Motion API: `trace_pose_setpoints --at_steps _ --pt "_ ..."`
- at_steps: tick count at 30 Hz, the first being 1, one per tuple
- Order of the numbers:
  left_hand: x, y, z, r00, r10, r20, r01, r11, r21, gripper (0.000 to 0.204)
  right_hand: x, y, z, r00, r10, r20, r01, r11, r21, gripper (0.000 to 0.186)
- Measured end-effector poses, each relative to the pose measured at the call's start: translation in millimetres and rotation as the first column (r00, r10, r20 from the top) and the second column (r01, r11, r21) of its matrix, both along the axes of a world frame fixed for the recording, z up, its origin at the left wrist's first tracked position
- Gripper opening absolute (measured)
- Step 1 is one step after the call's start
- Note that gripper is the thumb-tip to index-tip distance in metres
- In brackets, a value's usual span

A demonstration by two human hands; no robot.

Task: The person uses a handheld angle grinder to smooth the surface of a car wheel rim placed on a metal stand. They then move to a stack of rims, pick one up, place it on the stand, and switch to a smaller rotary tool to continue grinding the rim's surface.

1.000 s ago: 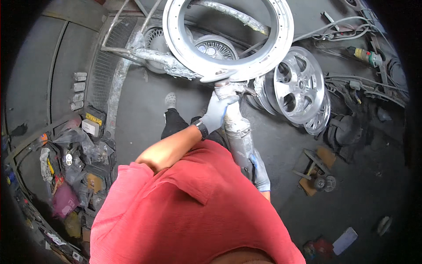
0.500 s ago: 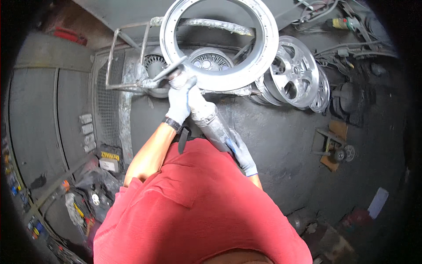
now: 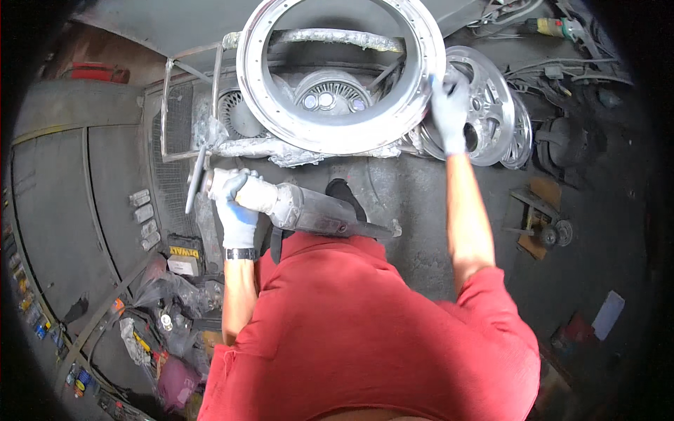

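Left hand (image 3: 237, 212): grips the grinder (image 3: 316, 210) behind its disc (image 3: 196, 179)
Right hand (image 3: 451, 109): blurred, apparently touching the ring-shaped rim (image 3: 330, 136)
Spoked wheel (image 3: 496, 105): just right of the rim

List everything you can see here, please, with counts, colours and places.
Ring: one, silver, top centre
Grinder: one, grey, below ring
Rack: one, grey, behind ring
Wheels: several, silver, right of ring
Vented wheels: two, grey, behind ring
Cylinders: four, pale, left
Box: one, white, lower left
Bags: several, clear and pink, lower left
Power tool: one, partly green, upper right
Slab: one, white, lower right
Shoe: one, black, centre
Shirt: one, red, bottom centre
Left hand: one, grey-gloved, around grinder
Right hand: one, grey-gloved, at ring's right edge
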State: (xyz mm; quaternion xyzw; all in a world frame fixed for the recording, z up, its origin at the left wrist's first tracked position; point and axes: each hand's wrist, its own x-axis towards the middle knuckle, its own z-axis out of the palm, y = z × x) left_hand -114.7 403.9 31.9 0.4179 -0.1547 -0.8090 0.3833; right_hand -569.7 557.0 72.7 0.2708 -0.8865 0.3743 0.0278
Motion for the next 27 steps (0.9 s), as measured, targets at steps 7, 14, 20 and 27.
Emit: trace_pose_setpoints --at_steps 7,14,20,27 --pt "8.0 30.2 16.2 0.983 0.173 0.063 -0.179 0.978 0.11 0.029 -65.9 -71.7 7.6 0.997 0.054 0.055 -0.065 0.974 0.219 0.06" --pt "9.2 39.3 20.4 0.986 0.129 0.102 -0.134 0.99 0.047 0.031 -8.2 -28.1 -46.9 0.995 -0.097 0.01 0.097 0.991 -0.088 0.057" --pt "22.0 18.4 4.0 0.999 0.015 0.047 -0.015 1.0 0.006 0.026 73.2 18.0 -71.6 0.95 -0.22 0.222 0.208 0.975 0.077 0.057" --pt "25.9 9.3 -7.8 0.991 -0.115 0.074 0.12 0.991 -0.067 0.03 252.0 84.7 -61.8 0.629 0.015 0.777 -0.406 0.859 0.312 0.067"
